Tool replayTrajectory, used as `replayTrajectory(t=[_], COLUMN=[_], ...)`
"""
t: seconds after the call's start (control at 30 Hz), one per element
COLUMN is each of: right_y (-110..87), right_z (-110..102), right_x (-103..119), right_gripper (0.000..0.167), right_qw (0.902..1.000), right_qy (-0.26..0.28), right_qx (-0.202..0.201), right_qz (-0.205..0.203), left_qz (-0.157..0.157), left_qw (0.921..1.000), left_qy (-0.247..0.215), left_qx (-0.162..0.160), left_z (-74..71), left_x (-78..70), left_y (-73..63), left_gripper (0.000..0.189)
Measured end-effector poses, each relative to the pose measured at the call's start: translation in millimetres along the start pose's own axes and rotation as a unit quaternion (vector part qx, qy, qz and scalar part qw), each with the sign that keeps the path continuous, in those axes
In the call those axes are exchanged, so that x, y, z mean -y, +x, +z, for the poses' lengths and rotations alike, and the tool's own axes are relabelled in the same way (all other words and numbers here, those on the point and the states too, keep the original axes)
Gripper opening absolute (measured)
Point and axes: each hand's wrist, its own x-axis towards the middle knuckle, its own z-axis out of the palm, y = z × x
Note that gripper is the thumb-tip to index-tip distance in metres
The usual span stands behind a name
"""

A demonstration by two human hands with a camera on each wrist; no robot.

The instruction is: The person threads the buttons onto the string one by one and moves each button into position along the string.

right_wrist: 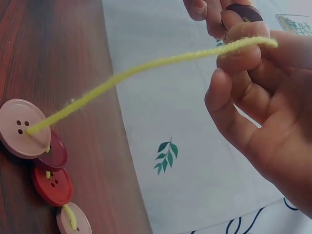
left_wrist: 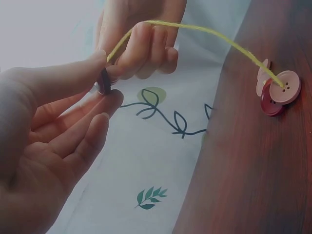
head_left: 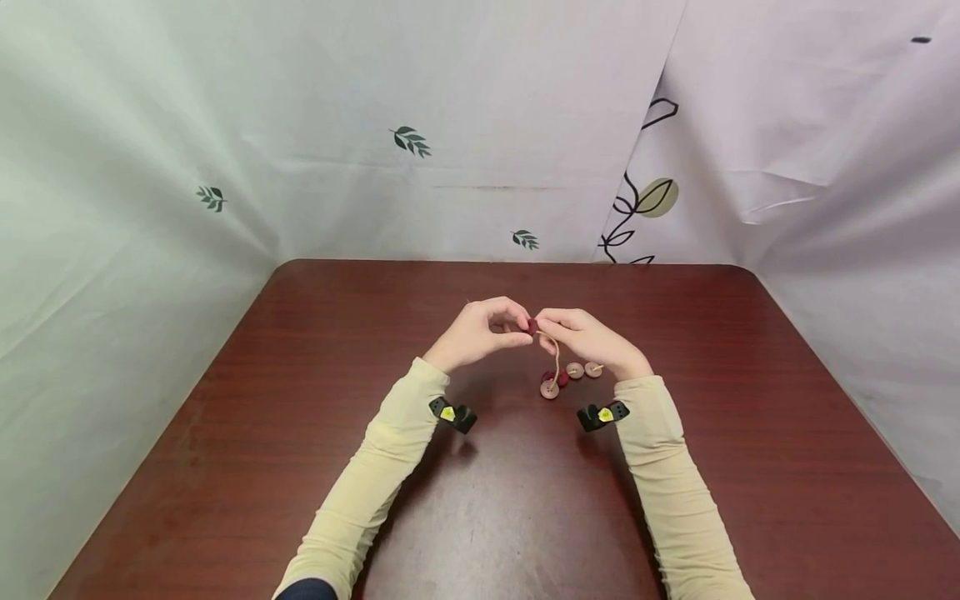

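My left hand pinches a dark red button between thumb and fingertips. Facing it, my right hand grips a yellow yarn close to its end, with fingertips right at the button. From there the yarn droops to the table and passes through a hole of a pink button. Behind that one, a dark red button, a red button and another pink button follow along the same yarn. Both hands are raised above the table.
The strung buttons lie on a dark reddish-brown table, below and between my hands. A white cloth printed with leaves hangs behind the table's far edge. Each wrist carries a small black camera strap.
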Motion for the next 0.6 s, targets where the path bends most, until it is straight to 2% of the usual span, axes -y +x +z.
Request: replayTrajectory(t=[0.2, 0.4, 0.6], right_y=[-0.4, 0.0, -0.1], right_z=[-0.5, -1.4, 0.0], right_x=[-2.6, -5.7, -7.3], right_gripper=[0.022, 0.007, 0.013], right_qw=[0.9999, 0.9994, 0.998], right_qy=[-0.01, 0.0, 0.056], right_qx=[0.007, 0.016, 0.017], right_qz=[-0.01, -0.03, -0.025], left_qz=[0.004, -0.014, -0.028], left_qw=[0.9999, 0.9999, 0.9995], left_qy=[0.013, 0.007, 0.007], left_qx=[-0.005, -0.004, -0.01], left_z=[-1.0, -1.6, -3.1], left_x=[0.4, 0.5, -1.5], left_y=[-0.2, 0.1, -0.4], left_gripper=[0.017, 0.019, 0.022])
